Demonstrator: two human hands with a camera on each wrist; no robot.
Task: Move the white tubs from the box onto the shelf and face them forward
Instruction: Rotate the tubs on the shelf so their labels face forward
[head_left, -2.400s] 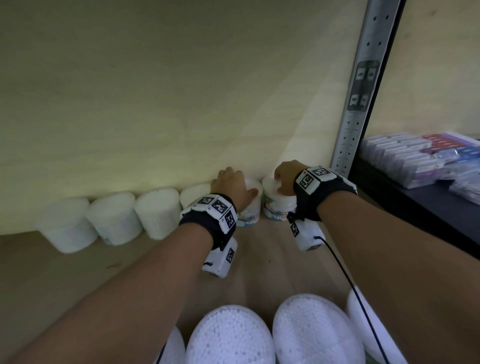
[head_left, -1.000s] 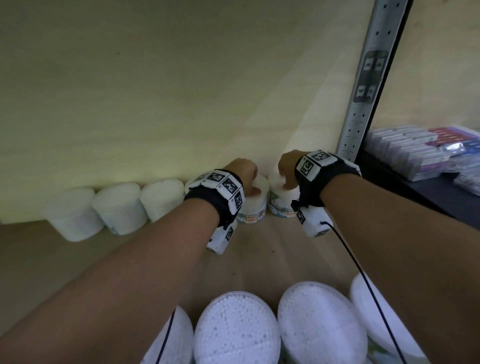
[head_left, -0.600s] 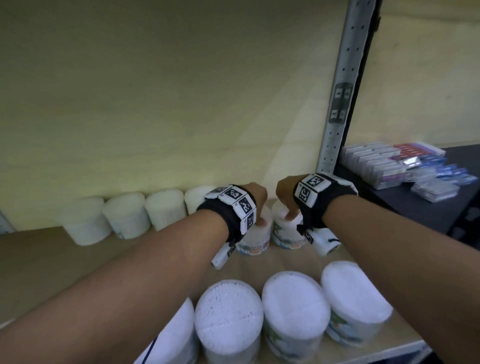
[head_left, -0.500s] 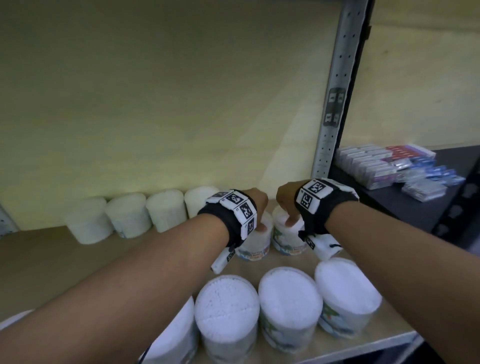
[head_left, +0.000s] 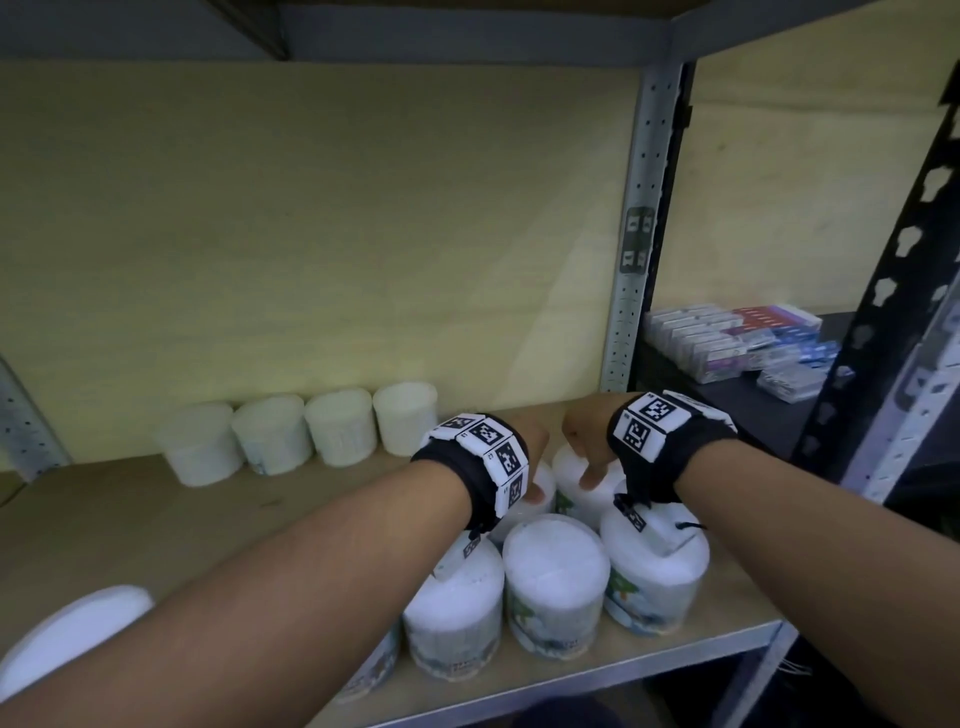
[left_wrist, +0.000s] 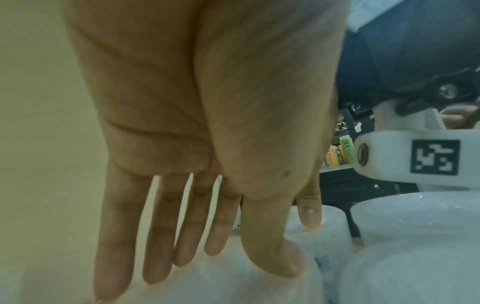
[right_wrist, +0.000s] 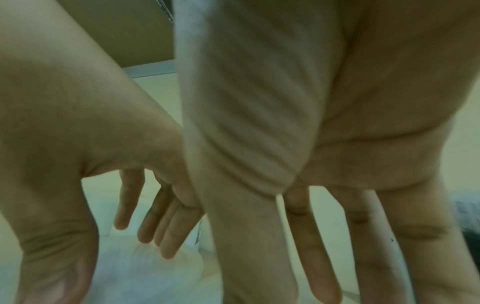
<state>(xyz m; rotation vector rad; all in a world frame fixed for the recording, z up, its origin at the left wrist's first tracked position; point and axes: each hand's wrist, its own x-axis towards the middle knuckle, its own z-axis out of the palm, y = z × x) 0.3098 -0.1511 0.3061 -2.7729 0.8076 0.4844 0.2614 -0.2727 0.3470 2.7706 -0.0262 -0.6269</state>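
Both hands are over the middle tubs on the shelf. The left hand has its fingers straight and spread, thumb resting on a tub lid; the right hand is also loose-fingered above its tub, gripping nothing. Progress looks good: four white tubs line the back wall, two sit under the hands, and a front row stands near the shelf edge. Labels show on the front ones; the back four look plain white from here, so facing may remain. The box is out of view, so what's left in it can't be told. The tubs seem packed with something white.
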